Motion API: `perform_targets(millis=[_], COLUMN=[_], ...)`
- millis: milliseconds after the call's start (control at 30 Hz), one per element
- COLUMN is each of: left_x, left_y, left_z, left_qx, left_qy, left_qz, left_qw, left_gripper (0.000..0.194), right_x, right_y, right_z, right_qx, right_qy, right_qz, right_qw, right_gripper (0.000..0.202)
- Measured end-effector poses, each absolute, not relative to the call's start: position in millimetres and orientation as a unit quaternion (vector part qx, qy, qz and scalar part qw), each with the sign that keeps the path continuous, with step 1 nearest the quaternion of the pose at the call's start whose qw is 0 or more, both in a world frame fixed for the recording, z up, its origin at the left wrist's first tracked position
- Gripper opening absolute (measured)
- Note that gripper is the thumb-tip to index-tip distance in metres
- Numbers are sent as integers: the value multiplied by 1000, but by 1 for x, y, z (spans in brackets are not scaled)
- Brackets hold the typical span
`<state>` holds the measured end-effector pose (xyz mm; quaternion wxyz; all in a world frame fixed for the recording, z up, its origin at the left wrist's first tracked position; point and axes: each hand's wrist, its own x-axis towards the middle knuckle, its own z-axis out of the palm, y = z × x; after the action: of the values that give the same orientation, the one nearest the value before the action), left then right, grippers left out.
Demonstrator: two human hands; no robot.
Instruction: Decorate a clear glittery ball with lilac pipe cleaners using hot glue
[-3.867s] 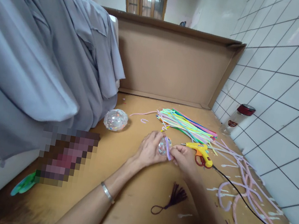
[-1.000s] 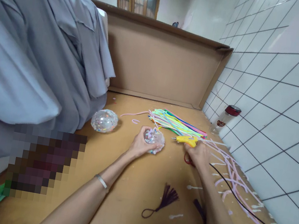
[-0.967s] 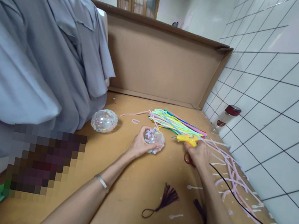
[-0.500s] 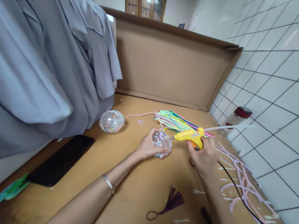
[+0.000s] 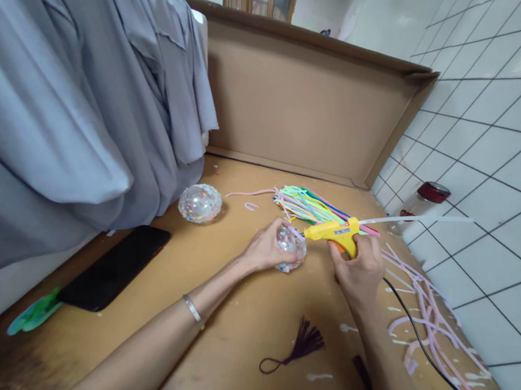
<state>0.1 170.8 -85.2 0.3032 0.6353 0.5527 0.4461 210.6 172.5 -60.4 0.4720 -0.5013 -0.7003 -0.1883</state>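
My left hand (image 5: 265, 247) is closed around a clear, bowl-like half sphere (image 5: 292, 249) dotted with coloured bits. A short lilac strip (image 5: 295, 233) lies along its upper rim. In my right hand (image 5: 360, 264) is a yellow hot glue gun (image 5: 334, 233), with a long pale glue stick (image 5: 418, 218) poking out of its back. The gun's nozzle points left and meets the strip at the rim; whether it touches is too small to tell. A second clear half sphere (image 5: 200, 203) sits on the table to the left.
Behind the gun lies a bundle of coloured pipe cleaners (image 5: 300, 203). Lilac and pink strands (image 5: 426, 312) and a black cord (image 5: 432, 363) run along the right. A dark purple tassel (image 5: 305, 344), a black phone (image 5: 116, 267) and a red-lidded jar (image 5: 422, 207) are also on the table (image 5: 212, 354).
The view has shifted slightly, moving everything a little in the picture. The glue gun's nozzle has gone from over the half sphere's inside to the lilac strip at its rim.
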Motion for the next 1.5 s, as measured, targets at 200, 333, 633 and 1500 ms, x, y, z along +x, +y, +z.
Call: perform_targets(millis=[200,333,633,1500], left_x=[0,1,2,2], left_y=[171,171,168,170], left_z=[-85,-83,-79,-81], left_qx=[641,637,626,643], left_qy=[571,575,564,580], left_qz=[427,423,442,408], left_qw=[286,292,306,289], left_gripper=[71,69,66,69], right_x=[211,210,210,211], right_y=[172,171,171,170], right_z=[-61,-62,-61,-60], right_qx=[-495,-500,-492,-470], right_qy=[-710,-710,-718,-731], right_qz=[-184,-174,-175,-190], right_qw=[466,463,460,456], right_gripper=[26,25,21,23])
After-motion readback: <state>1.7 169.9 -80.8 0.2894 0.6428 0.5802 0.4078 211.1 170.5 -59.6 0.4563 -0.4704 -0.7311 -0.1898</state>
